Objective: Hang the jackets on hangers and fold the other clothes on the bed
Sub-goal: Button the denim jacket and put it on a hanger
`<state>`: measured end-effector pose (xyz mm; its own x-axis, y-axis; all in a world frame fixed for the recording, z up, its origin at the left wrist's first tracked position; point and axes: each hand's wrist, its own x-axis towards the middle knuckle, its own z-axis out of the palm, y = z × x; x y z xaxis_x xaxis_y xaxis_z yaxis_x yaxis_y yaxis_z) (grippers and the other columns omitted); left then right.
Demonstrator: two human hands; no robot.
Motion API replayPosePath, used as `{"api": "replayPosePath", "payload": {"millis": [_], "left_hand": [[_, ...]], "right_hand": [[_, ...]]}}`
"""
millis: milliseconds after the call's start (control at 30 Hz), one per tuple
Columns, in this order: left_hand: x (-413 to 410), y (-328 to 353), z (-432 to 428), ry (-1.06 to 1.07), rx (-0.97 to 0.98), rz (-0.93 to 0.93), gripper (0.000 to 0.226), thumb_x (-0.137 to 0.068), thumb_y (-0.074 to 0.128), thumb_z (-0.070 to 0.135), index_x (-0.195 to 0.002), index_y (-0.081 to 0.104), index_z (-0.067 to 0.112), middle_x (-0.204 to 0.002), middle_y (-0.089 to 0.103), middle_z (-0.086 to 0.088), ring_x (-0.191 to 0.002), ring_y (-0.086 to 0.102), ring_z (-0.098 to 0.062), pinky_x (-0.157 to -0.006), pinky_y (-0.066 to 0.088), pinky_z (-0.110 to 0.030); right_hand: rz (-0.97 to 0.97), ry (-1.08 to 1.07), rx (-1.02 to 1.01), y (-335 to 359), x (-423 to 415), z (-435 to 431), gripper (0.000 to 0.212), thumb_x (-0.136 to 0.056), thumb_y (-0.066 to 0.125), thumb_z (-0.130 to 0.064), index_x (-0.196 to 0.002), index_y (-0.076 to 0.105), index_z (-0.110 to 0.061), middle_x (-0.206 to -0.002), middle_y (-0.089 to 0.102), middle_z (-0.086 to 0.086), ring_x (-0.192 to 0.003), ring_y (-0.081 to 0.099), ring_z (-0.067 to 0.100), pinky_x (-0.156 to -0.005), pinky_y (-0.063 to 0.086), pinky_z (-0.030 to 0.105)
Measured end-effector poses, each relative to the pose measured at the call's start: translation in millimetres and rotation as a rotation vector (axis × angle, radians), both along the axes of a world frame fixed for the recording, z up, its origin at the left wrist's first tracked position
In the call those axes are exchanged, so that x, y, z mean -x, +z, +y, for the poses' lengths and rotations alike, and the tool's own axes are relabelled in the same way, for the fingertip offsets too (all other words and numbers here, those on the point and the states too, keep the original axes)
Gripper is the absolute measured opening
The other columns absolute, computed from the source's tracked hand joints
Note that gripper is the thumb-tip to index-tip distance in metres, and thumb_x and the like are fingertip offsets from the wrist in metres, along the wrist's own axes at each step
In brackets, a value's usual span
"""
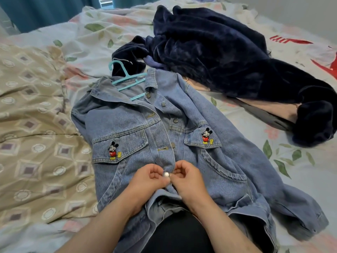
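The denim jacket (164, 143) lies on the bed (45, 106), stretching far from near. Left hand (147, 181) and right hand (186, 181) both pinch its silver button (166, 174) right between them.

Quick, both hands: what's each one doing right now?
Left hand: pinching the denim jacket front beside a metal button.
Right hand: pinching the jacket at that button.
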<state>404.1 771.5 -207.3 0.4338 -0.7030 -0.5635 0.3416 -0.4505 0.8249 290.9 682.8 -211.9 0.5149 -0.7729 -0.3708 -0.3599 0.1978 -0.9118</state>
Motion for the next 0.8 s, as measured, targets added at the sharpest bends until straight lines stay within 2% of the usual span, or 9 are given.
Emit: {"api": "replayPosePath", "payload": {"millis": [100,233,367,467,600,733,800], "left_hand": [[3,4,0,-0.081,-0.005,-0.159,0.025,-0.077,0.071,-0.010,-0.091,0.060,0.006,-0.071,0.057,-0.001,-0.062,0.052,-0.008,-0.061,0.047,-0.019],[8,3,-2,-0.138,-0.005,-0.337,0.028,-0.073,0.062,-0.014,-0.087,0.059,0.010,-0.071,0.052,0.001,-0.060,0.044,-0.008,-0.059,0.041,-0.021],[3,0,-2,-0.109,0.035,-0.259,0.032,-0.073,0.063,-0.020,-0.085,0.060,0.009,-0.068,0.051,0.004,-0.057,0.045,-0.004,-0.059,0.041,-0.021],[3,1,-3,-0.092,0.041,-0.213,0.030,-0.073,0.065,-0.021,-0.085,0.061,0.007,-0.065,0.051,0.005,-0.058,0.046,-0.005,-0.058,0.042,-0.018],[5,0,-1,-0.093,0.053,-0.244,0.025,-0.075,0.069,-0.014,-0.085,0.063,0.007,-0.068,0.053,0.002,-0.063,0.047,-0.010,-0.061,0.044,-0.022],[9,-3,0,-0.101,0.038,-0.358,0.023,-0.074,0.072,-0.007,-0.084,0.061,0.009,-0.066,0.052,0.001,-0.060,0.045,-0.009,-0.058,0.042,-0.021],[9,0,1,-0.146,0.037,-0.348,0.022,-0.071,0.073,-0.004,-0.084,0.061,0.009,-0.063,0.052,0.003,-0.056,0.044,-0.008,-0.055,0.040,-0.021]], "right_hand": [[-0.018,-0.042,-0.083,1,1,-1,0.028,-0.080,0.070,0.009,-0.071,0.063,-0.017,-0.054,0.062,-0.009,-0.053,0.055,0.000,-0.053,0.046,0.016],[-0.054,-0.057,-0.218,-5,5,-2,0.023,-0.084,0.064,0.011,-0.077,0.060,-0.010,-0.052,0.057,-0.002,-0.048,0.056,0.012,-0.052,0.048,0.025],[-0.111,-0.068,-0.305,-8,5,-6,0.019,-0.082,0.066,0.008,-0.077,0.062,-0.010,-0.056,0.057,0.002,-0.049,0.056,0.014,-0.052,0.049,0.025],[-0.142,-0.032,-0.343,-4,5,-6,0.011,-0.071,0.073,-0.010,-0.071,0.063,-0.015,-0.058,0.057,0.002,-0.050,0.054,0.013,-0.052,0.047,0.024],[-0.064,0.005,-0.258,-3,4,-6,0.017,-0.084,0.071,0.000,-0.077,0.058,-0.009,-0.055,0.055,-0.001,-0.046,0.052,0.012,-0.047,0.042,0.023],[-0.026,0.011,-0.223,0,2,-4,0.024,-0.084,0.071,-0.001,-0.072,0.052,-0.010,-0.053,0.049,0.001,-0.044,0.045,0.012,-0.045,0.036,0.025],[-0.026,0.018,-0.232,3,3,-3,0.019,-0.083,0.073,-0.002,-0.075,0.056,-0.001,-0.057,0.049,0.007,-0.046,0.043,0.013,-0.046,0.035,0.026]]}}
